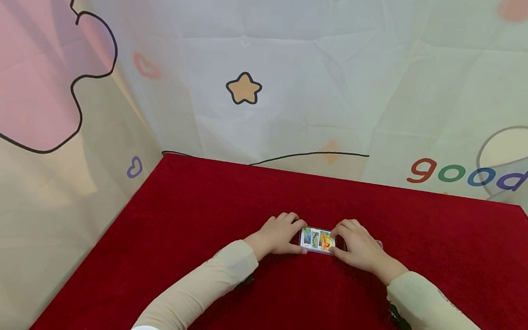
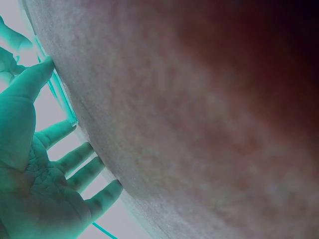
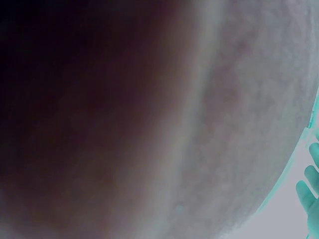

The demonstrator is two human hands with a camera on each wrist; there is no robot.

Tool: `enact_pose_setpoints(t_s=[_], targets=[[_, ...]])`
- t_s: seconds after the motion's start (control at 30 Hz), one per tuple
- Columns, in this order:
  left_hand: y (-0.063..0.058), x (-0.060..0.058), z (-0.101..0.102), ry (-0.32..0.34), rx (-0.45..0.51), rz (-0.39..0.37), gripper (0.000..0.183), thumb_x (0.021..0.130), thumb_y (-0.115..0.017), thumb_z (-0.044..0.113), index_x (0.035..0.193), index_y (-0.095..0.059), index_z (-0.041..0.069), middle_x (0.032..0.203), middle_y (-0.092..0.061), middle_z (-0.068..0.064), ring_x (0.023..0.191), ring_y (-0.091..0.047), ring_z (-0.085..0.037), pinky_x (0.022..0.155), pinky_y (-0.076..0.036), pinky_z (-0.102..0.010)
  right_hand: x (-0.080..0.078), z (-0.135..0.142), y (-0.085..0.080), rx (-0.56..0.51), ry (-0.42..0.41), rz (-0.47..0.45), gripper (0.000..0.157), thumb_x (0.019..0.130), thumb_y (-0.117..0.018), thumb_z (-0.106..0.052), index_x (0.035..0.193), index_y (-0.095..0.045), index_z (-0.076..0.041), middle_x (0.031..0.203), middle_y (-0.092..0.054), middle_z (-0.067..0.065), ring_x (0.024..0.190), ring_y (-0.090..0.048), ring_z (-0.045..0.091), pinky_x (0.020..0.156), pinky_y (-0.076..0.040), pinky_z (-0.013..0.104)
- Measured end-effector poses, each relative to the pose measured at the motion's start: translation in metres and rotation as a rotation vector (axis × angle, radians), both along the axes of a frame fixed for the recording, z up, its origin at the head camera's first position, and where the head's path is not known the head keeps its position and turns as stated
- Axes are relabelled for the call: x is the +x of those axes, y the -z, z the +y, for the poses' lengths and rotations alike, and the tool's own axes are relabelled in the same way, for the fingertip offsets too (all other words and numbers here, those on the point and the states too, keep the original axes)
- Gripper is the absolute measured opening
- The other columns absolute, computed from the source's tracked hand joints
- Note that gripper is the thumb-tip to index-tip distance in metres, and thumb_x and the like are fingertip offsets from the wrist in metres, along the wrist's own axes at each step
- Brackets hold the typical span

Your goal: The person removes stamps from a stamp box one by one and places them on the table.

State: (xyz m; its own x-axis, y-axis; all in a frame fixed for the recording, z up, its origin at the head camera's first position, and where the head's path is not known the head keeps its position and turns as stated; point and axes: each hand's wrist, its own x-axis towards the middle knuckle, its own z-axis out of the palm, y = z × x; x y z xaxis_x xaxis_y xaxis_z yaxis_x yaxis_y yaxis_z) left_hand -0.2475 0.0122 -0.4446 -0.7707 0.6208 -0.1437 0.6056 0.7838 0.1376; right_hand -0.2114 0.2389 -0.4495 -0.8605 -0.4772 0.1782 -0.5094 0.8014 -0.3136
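A small flat rectangular case [image 1: 315, 239] with several colourful pictures on its upper face lies low over the red cloth. My left hand [image 1: 280, 234] holds its left end, thumb at the near edge and index finger at the far edge. At the other end my right hand [image 1: 359, 248] grips it, thumb in front and fingers over the far corner. In the left wrist view the left hand [image 2: 47, 179] shows its thumb and index fingertip against the case's edge [image 2: 64, 102], the other fingers spread below. Only part of the right hand [image 3: 312, 199] appears in the right wrist view.
A red cloth [image 1: 242, 194] covers the table. Behind it and on the left hangs a pale printed curtain [image 1: 299, 84] with a star and the word "good". Dark straps [image 1: 400, 318] sit under the sleeves.
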Motion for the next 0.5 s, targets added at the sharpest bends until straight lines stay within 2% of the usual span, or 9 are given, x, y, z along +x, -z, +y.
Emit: enact_pose_setpoints(t_s=[0.5], targets=[[0.0000, -0.0001, 0.0001, -0.013, -0.001, -0.016, 0.065, 0.086, -0.061, 0.056, 0.139, -0.046, 0.022, 0.138, -0.045, -0.003, 0.126, -0.042, -0.019, 0.099, -0.040, -0.038, -0.0004, 0.0002, 0.0009, -0.043, -0.015, 0.005, 0.021, 0.078, -0.073, -0.015, 0.094, -0.063, -0.007, 0.096, -0.060, 0.003, 0.099, -0.051, 0.025, 0.084, -0.043, 0.043]])
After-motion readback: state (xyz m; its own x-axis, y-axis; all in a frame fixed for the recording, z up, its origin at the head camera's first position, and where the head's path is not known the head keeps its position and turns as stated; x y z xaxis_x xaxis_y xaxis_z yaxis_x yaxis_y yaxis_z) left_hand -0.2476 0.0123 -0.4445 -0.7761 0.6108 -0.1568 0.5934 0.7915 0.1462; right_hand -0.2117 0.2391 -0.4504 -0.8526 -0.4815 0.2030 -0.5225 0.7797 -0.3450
